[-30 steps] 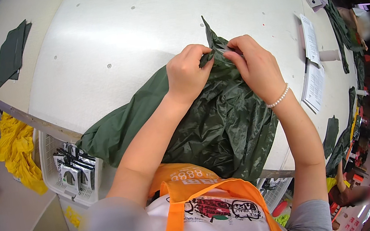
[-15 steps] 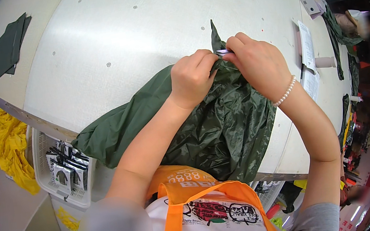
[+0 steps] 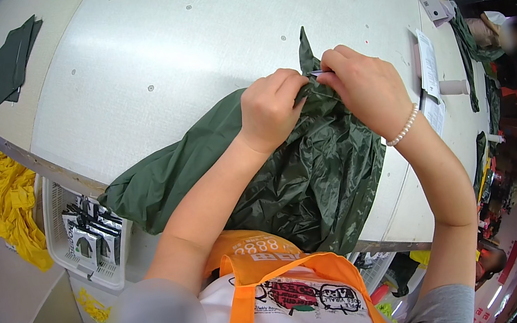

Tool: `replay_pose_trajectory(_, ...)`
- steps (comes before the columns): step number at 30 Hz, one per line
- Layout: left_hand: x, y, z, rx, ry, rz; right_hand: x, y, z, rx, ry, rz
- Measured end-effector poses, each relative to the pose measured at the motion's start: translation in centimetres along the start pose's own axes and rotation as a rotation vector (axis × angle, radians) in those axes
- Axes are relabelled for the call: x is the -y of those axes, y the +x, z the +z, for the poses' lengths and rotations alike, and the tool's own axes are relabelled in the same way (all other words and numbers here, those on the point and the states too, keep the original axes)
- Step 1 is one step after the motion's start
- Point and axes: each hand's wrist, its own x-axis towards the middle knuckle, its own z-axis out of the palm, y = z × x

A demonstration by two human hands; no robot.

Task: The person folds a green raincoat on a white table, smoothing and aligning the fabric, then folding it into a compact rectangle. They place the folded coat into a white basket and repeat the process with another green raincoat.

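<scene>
At nine o'clock a heap of yellow fabric (image 3: 9, 208) hangs beside a white wire basket (image 3: 56, 227) of small dark packets under the white desk (image 3: 173, 46). A folded dark green piece (image 3: 9, 62) lies at ten o'clock. In the centre, a crumpled dark green garment (image 3: 301, 175) sprawls over the desk's near edge. The left hand (image 3: 270, 109) is curled, pinching its fabric; the right hand (image 3: 362, 91), at one o'clock of it, pinches a small tool against the same fold. Papers (image 3: 427, 64) lie at two o'clock.

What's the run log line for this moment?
left hand: pinching green garment | right hand: pinching same fold | on white table
</scene>
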Motion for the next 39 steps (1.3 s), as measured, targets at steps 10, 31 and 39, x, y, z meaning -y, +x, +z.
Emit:
replay_pose_trajectory(10, 0.7, 1.2, -1.2, 0.100, -0.829, -1.029, -0.5, -1.2, 3.6, -0.226, 0.347, 0.136)
replay_pose_trajectory(31, 0.6, -1.3, -0.1, -0.094, -0.096, 0.039, 1.1, 1.4, -1.8, 0.132, -0.208, -0.242)
replay_pose_trajectory(39, 0.3, -1.1, -0.3, -0.094, -0.102, 0.007, 0.8, 0.9, -1.3, 0.041, -0.006, -0.092)
